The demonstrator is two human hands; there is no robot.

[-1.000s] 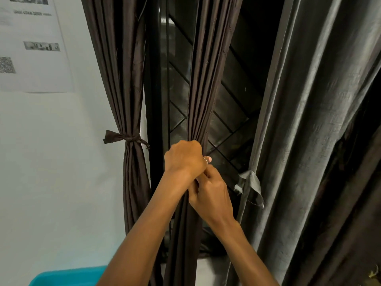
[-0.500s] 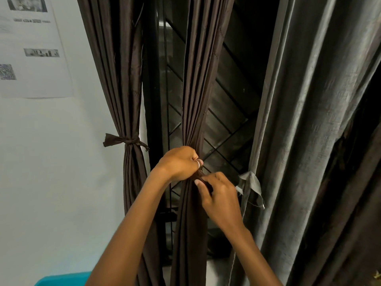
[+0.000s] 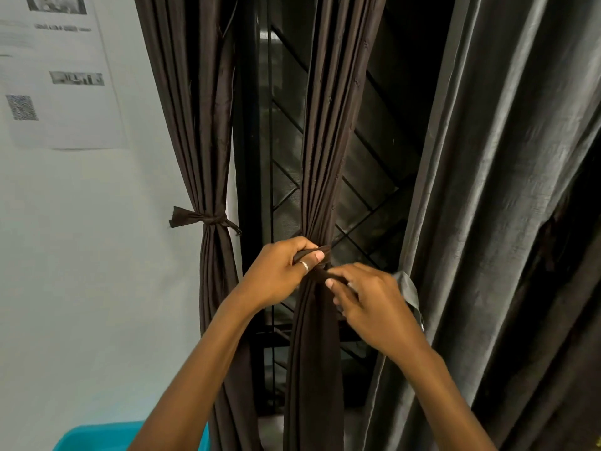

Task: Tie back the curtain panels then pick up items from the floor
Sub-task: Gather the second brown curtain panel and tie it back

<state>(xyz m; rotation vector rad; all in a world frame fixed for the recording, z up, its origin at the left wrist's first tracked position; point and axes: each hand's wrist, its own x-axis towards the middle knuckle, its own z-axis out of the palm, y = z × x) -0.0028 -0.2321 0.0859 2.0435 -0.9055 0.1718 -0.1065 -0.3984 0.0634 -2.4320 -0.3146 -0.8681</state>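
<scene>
Left hand: pinching dark brown fabric tie, left end.
Right hand: pinching its right end.
Gathered dark brown curtain panel: centre, cinched between hands; black window grille open beside both edges.

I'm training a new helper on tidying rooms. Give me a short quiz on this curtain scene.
1. True or false: the left curtain panel already has a tie knotted round it.
2. Fill in: the left hand and right hand pinch a dark strip round the ___ curtain panel.
3. Which hand wears a ring? A: left. B: right.
Key: 1 true; 2 middle panel; 3 A.
</scene>
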